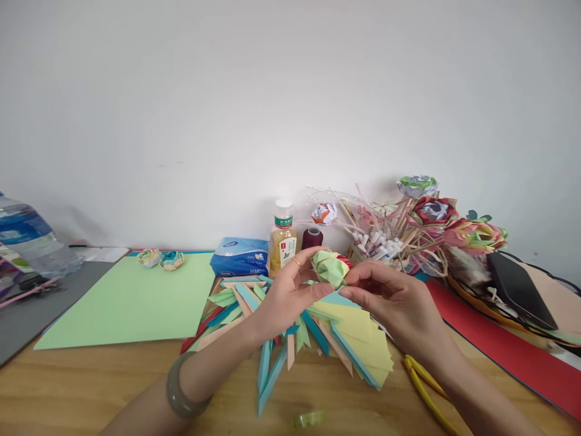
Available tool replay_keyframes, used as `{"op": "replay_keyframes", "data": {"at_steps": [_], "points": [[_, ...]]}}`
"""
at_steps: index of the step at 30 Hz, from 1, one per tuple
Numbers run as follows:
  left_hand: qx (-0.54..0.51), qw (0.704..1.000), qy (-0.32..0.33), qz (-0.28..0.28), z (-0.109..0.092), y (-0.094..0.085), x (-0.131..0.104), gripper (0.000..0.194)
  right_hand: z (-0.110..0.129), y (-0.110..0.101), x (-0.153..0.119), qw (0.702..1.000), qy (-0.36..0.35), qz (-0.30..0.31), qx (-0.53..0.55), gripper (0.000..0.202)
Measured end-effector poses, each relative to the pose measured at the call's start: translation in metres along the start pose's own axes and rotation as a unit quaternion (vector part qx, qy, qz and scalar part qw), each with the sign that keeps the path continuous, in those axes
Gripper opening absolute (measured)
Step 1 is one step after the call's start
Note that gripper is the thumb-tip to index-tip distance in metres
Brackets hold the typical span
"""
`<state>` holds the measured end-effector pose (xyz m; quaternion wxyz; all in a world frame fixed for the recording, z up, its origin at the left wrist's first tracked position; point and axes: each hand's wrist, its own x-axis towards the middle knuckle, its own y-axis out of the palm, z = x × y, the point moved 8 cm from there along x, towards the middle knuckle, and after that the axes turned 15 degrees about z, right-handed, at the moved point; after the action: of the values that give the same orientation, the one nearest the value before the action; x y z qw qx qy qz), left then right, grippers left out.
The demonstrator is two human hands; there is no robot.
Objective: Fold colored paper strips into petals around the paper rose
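Between my two hands, above the wooden table, is a small folded paper flower (330, 269), light green outside with some red on its right side. My left hand (290, 293) grips it from the left, thumb below and fingers behind. The thumb and index finger of my right hand (393, 297) pinch its lower right edge. Beneath my hands lie folded paper strips (270, 369) in blue, green, peach and red, and a fanned stack of yellow paper (363, 339).
Behind stand a blue tissue pack (240, 256), a bottle (282, 242) and a dark thread spool (313, 238). Paper flowers (433, 210) lean at the right. A green sheet (136, 303) is at left, yellow-handled pliers or scissors (424, 387) and a tape roll (308, 419) in front.
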<state>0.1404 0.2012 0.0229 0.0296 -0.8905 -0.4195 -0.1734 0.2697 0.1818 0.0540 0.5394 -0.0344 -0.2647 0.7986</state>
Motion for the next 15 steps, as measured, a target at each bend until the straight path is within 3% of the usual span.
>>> {"op": "replay_keyframes", "data": {"at_steps": [7,15], "points": [[0.06,0.998,0.009,-0.021,-0.0044,-0.0019,-0.0027,0.048,0.0037,-0.0001,0.0001,1.0,0.004,0.006,-0.025,0.02],[0.064,0.997,0.023,-0.034,-0.0061,-0.0043,-0.0026,0.048,-0.0005,0.0023,0.0036,0.998,0.022,0.037,0.055,0.019]]}}
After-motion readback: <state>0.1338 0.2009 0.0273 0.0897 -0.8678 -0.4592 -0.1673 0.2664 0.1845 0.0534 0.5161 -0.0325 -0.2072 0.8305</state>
